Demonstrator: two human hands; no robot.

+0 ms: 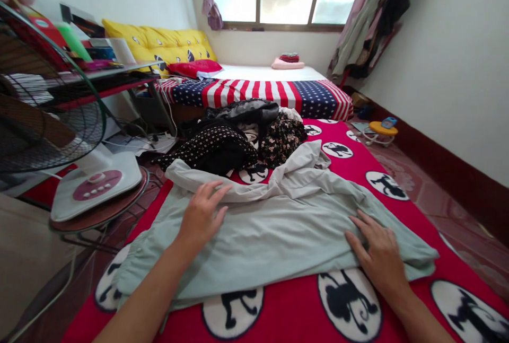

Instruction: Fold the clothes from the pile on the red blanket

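Observation:
A pale green garment (278, 237), greyish along its far edge, lies spread across the red blanket (294, 311) with white circles and black figures. Its left end is gathered, and folds bunch up at the far middle. My left hand (202, 214) rests over the left part of the cloth, fingers apart, near the rolled grey edge. On the right part, my right hand (377, 247) lies with its fingers spread on the fabric. Neither hand grips the cloth. Just beyond it sits a heap of dark clothes (222, 147), some dotted, some flowered.
At the left, a fan (95, 184) stands on a round stool (119, 210) beside a cluttered desk (119, 70). A bed with a stars-and-stripes cover (254, 91) is under the window. A small yellow stool (382, 130) stands by the right wall, below hanging clothes (369, 19).

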